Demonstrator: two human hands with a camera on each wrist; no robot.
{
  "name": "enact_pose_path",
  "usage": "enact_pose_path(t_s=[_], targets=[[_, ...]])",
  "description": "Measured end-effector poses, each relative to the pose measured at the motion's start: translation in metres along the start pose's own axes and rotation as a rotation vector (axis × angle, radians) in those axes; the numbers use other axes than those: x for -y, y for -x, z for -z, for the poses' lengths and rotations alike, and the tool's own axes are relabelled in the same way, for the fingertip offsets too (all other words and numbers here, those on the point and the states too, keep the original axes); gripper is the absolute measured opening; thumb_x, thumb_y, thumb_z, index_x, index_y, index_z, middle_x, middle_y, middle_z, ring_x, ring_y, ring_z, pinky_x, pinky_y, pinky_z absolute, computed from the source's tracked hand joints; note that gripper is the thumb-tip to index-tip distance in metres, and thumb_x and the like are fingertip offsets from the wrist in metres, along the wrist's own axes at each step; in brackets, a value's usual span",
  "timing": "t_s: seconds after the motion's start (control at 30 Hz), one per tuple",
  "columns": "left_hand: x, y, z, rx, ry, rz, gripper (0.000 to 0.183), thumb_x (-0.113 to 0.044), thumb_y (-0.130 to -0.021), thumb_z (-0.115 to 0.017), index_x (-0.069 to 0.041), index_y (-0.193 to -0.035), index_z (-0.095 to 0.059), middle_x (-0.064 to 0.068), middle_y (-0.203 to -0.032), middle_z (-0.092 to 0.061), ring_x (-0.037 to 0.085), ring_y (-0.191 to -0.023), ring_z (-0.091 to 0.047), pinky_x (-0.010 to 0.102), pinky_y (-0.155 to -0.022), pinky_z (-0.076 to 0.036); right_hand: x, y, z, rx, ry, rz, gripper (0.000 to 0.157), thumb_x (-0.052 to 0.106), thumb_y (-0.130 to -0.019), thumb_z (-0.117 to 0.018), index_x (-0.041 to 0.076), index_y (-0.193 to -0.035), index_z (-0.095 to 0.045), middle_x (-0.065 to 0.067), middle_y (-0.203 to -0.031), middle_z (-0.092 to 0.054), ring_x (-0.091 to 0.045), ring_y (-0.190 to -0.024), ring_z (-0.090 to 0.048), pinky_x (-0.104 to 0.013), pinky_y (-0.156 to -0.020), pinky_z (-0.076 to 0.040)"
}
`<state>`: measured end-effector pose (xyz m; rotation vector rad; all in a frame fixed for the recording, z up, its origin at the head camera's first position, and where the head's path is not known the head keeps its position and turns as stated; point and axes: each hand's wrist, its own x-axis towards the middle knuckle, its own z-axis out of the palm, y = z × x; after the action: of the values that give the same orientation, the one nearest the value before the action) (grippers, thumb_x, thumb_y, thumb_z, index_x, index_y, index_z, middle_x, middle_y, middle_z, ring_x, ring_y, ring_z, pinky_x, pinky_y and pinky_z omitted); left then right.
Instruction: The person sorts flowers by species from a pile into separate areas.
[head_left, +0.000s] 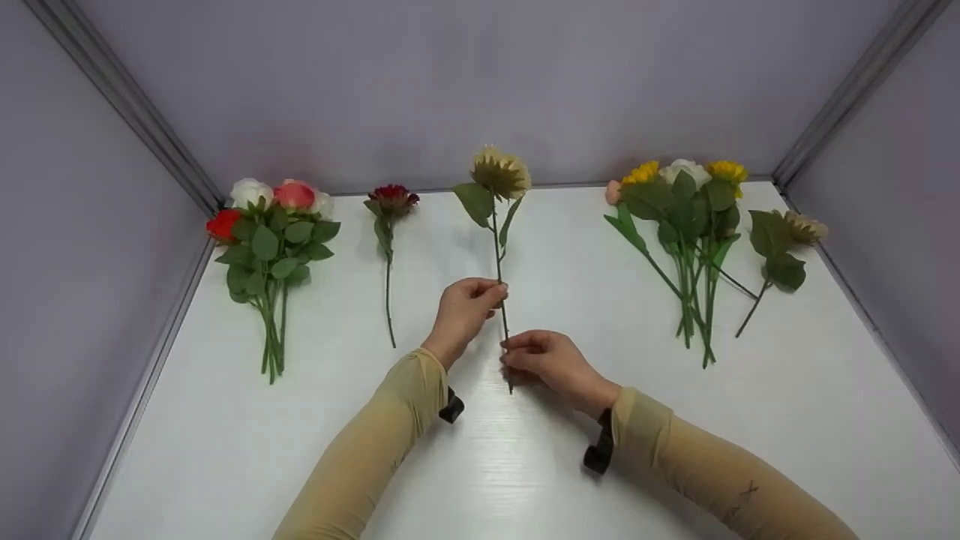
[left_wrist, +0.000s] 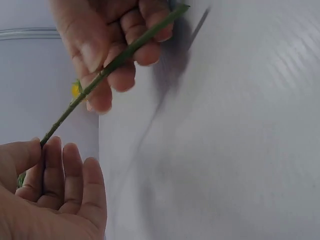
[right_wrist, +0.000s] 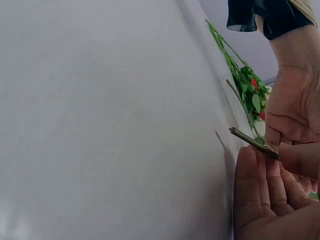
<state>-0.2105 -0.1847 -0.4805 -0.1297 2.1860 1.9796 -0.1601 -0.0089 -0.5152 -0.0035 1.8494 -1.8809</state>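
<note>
A cream flower (head_left: 499, 176) with a brownish-green underside and a few leaves stands over the table's middle in the head view, its bloom at the far end. My left hand (head_left: 466, 311) pinches the stem between thumb and forefinger about halfway down. Lower on the same stem, my right hand (head_left: 553, 365) pinches it near the cut end. In the left wrist view the green stem (left_wrist: 117, 61) runs from the left hand's fingertips across the right hand's fingers. Its cut end (right_wrist: 240, 134) pokes out past the right hand's fingers in the right wrist view, above its shadow.
A bunch of red, pink and white flowers (head_left: 274, 240) lies at the left. Beside it is a single dark red flower (head_left: 390, 206). Yellow, white and peach flowers (head_left: 686, 217) lie at the right, with another cream flower (head_left: 802, 227) near the right wall.
</note>
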Motion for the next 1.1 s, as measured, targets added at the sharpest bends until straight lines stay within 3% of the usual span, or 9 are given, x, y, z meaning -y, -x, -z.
enact_pose_path(t_s=[0.27, 0.53, 0.7, 0.87, 1.1], targets=[[0.002, 0.002, 0.003, 0.051, 0.12, 0.057, 0.03, -0.017, -0.1, -0.07, 0.0, -0.124, -0.069, 0.012, -0.103, -0.071, 0.023, -0.091, -0.071, 0.034, -0.078, -0.062, -0.001, 0.002, -0.009, -0.009, -0.012, 0.016, 0.03, 0.001, -0.091, -0.073, -0.01, -0.117, -0.065, -0.012, -0.098, -0.072, -0.022, -0.087, -0.073, -0.035, -0.076, -0.062], [0.007, 0.004, 0.007, 0.075, 0.088, 0.063, 0.039, -0.007, -0.097, -0.07, 0.003, -0.134, -0.063, 0.014, -0.105, -0.07, 0.022, -0.09, -0.07, 0.033, -0.078, -0.062, -0.002, -0.002, -0.014, -0.026, -0.022, 0.008, 0.03, 0.002, -0.092, -0.072, -0.01, -0.119, -0.064, -0.017, -0.099, -0.072, -0.024, -0.084, -0.073, -0.036, -0.075, -0.062], [0.005, 0.001, 0.015, 0.071, 0.024, 0.042, 0.038, -0.005, -0.097, -0.069, 0.003, -0.134, -0.064, 0.019, -0.109, -0.07, 0.025, -0.092, -0.071, 0.032, -0.077, -0.062, 0.0, -0.005, -0.016, -0.015, 0.051, 0.035, 0.031, 0.005, -0.095, -0.07, -0.008, -0.122, -0.064, -0.019, -0.105, -0.071, -0.024, -0.087, -0.073, -0.037, -0.078, -0.062], [-0.003, -0.004, 0.037, 0.025, -0.152, 0.026, 0.037, -0.007, -0.099, -0.067, 0.001, -0.134, -0.065, 0.016, -0.107, -0.069, 0.024, -0.091, -0.07, 0.031, -0.077, -0.061, 0.009, -0.005, -0.013, -0.022, 0.246, 0.124, 0.032, 0.014, -0.1, -0.065, -0.002, -0.128, -0.065, -0.015, -0.109, -0.071, -0.024, -0.094, -0.07, -0.038, -0.084, -0.059], [-0.015, -0.012, 0.082, -0.086, -0.58, 0.0, 0.033, -0.011, -0.102, -0.063, -0.004, -0.134, -0.067, 0.011, -0.116, -0.07, 0.024, -0.099, -0.066, 0.037, -0.083, -0.055, 0.022, -0.005, 0.001, -0.086, 0.79, 0.427, 0.038, 0.027, -0.105, -0.062, 0.007, -0.136, -0.064, -0.006, -0.131, -0.065, -0.022, -0.122, -0.061, -0.039, -0.102, -0.05]])
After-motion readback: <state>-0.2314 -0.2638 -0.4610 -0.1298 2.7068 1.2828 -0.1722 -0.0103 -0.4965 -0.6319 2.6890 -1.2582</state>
